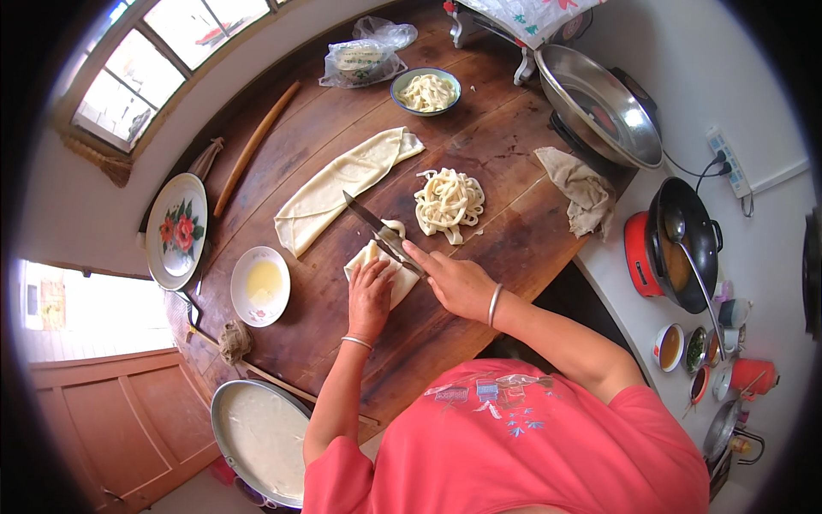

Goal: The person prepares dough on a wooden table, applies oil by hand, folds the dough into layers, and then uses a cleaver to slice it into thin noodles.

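Note:
My right hand grips the handle of a kitchen knife, whose blade points away to the upper left. My left hand rests with its fingers on a folded sheet of dough, just left of the knife. A cut strip of dough lies by the blade. Beyond, to the right, is a heap of cut noodles. A longer folded dough sheet lies farther back on the wooden table. The knife and right hand partly hide the near dough's edge.
Left are a bowl of yellow liquid, a floral plate and a rolling pin. A noodle bowl stands at the back. Rightward are a cloth, a steel basin and a wok. A large pan stands near-left.

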Demonstrator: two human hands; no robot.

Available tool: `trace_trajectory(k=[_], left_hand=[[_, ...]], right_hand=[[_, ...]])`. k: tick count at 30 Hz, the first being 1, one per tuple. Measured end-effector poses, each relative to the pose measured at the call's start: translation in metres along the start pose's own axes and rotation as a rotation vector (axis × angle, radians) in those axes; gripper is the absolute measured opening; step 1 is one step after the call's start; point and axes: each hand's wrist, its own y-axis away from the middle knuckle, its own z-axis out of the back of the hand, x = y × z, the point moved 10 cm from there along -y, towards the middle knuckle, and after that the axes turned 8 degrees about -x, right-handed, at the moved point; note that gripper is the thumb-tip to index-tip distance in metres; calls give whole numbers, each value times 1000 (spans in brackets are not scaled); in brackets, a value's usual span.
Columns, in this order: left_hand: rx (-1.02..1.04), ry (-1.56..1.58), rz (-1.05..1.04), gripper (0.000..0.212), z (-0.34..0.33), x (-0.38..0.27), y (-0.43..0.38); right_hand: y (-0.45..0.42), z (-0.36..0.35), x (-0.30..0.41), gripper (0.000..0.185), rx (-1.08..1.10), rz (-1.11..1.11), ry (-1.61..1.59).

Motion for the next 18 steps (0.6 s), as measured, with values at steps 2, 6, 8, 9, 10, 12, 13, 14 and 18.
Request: trace_trajectory(k=[2,6,8,9,10,12,13,14,18], left_hand=[[-4,4,-8,26,-1,0,2],[-62,12,-6,29,5,-3,-2],[-79,2,-17,31,7,-4,-4],[-87,20,-17,31,7,-3,-5],[-95,38,-18,32,8,-3,-6],[-86,27,-15,31,6,-2,-5],[-78,16,-13,31,5,-1,-5],[-78,17,-13,31,5,0,-6],[-68,39,-6,30,5,1,-7]], right_hand=[[7,6,4,75,33,-17,7],[27,3,7,72,63,-28,15],[31,1,7,72,60,-33,19],[33,0,7,73,59,-37,23],[35,-1,7,73,59,-38,23],[37,-3,9,73,52,-28,19],[38,-2,9,73,52,-28,19],[38,-3,9,74,62,-30,34],[40,-4,10,75,71,-17,40]])
